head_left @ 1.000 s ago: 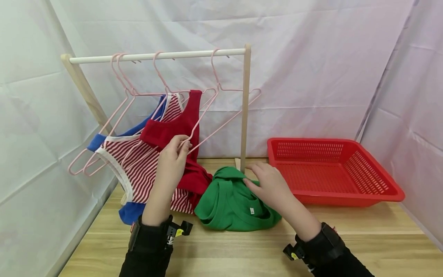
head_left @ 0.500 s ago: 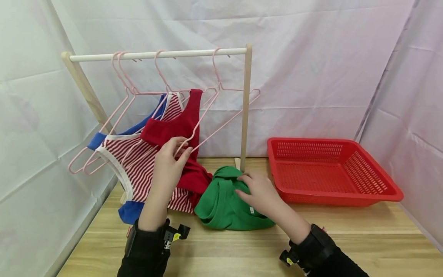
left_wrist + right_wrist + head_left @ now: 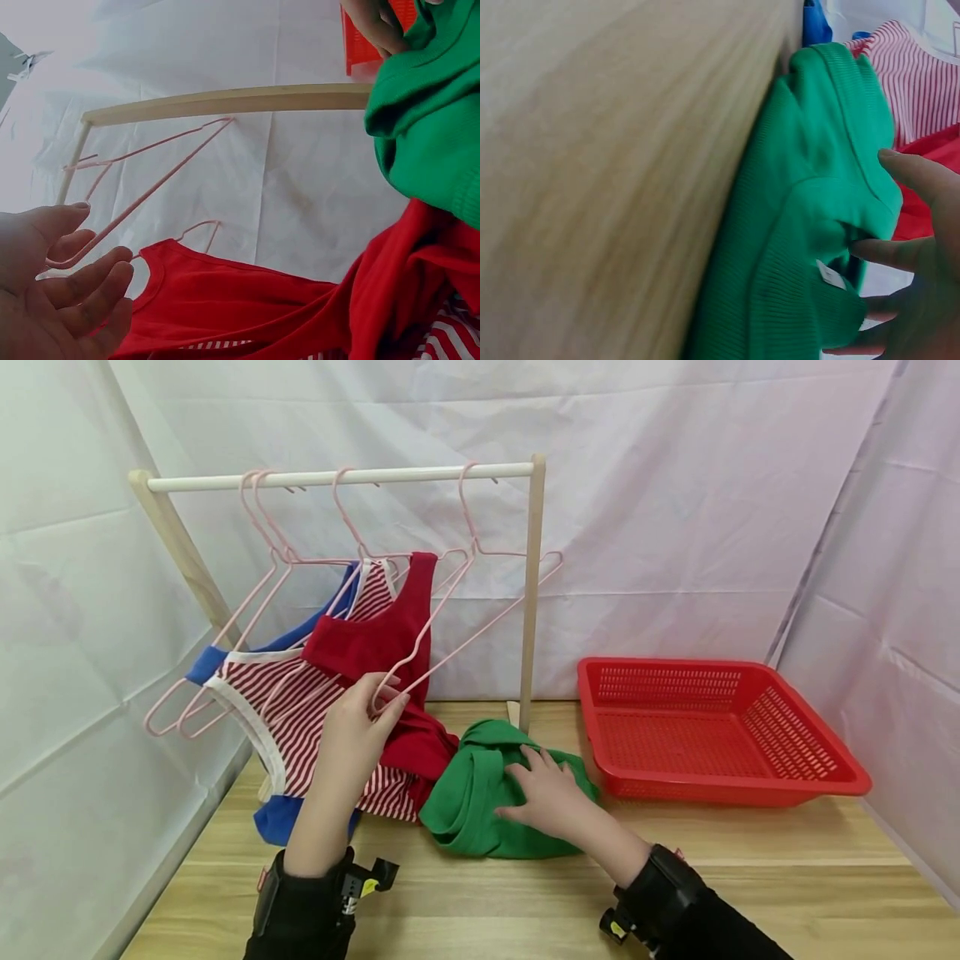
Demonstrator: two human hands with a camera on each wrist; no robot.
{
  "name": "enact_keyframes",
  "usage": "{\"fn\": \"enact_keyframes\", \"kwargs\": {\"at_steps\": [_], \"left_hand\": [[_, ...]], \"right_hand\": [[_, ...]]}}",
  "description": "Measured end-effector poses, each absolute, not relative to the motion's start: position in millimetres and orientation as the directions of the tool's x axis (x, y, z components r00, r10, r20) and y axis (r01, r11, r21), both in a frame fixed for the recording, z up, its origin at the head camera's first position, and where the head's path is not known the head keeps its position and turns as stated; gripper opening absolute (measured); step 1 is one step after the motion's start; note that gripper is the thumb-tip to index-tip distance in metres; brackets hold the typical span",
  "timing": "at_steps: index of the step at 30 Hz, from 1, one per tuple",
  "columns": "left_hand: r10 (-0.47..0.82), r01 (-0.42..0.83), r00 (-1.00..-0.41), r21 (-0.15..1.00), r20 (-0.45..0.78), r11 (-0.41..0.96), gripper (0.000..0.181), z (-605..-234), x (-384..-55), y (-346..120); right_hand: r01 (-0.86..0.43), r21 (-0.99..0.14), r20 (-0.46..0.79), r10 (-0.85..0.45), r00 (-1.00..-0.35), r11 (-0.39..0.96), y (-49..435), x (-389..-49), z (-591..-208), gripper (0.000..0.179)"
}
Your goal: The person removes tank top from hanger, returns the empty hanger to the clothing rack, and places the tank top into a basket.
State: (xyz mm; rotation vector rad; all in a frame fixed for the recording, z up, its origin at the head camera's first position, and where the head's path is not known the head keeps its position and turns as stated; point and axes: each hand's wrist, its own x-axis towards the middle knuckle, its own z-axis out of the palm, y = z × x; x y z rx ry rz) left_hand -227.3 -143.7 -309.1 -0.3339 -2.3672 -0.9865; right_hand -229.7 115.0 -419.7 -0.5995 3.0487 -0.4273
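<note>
The lower end of a pink hanger (image 3: 442, 602) lies between the thumb and fingers of my left hand (image 3: 348, 727). In the left wrist view, those fingers are relaxed and spread apart, with the hanger's wire (image 3: 142, 199) passing between them. The hanger's hook is over the white rod and it bears no garment. A bunched green top (image 3: 480, 793) with ribbed trim lies on the table. My right hand (image 3: 551, 797) is over it with fingers spread. In the right wrist view, the fingertips are right at its folds, close to a small white label (image 3: 830, 275).
A wooden rack with a white rod (image 3: 420, 475) carries more pink hangers with a red tank top (image 3: 367, 639), a striped tank top (image 3: 300, 710) and a blue garment (image 3: 285, 818). A red plastic basket (image 3: 720, 789) stands on the table (image 3: 465, 902) to the right.
My left hand has slid down and left along the hanger toward its end. My right hand has moved left and down over the green top, its fingers spreading.
</note>
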Motion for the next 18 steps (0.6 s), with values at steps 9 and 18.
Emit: {"fn": "enact_keyframes", "kwargs": {"at_steps": [9, 18], "left_hand": [[0.005, 0.333, -0.871, 0.581, 0.492, 0.742, 0.021, -322, -228, -150], [0.033, 0.274, -0.917, 0.568, 0.398, 0.776, 0.025, -331, -228, -155]], "right_hand": [[-0.323, -0.239, 0.052, -0.320, -0.946, 0.916, 111, -239, -429, 0.081], [-0.313, -0.223, 0.042, -0.312, -0.949, 0.923, 110, -246, -432, 0.084]]}}
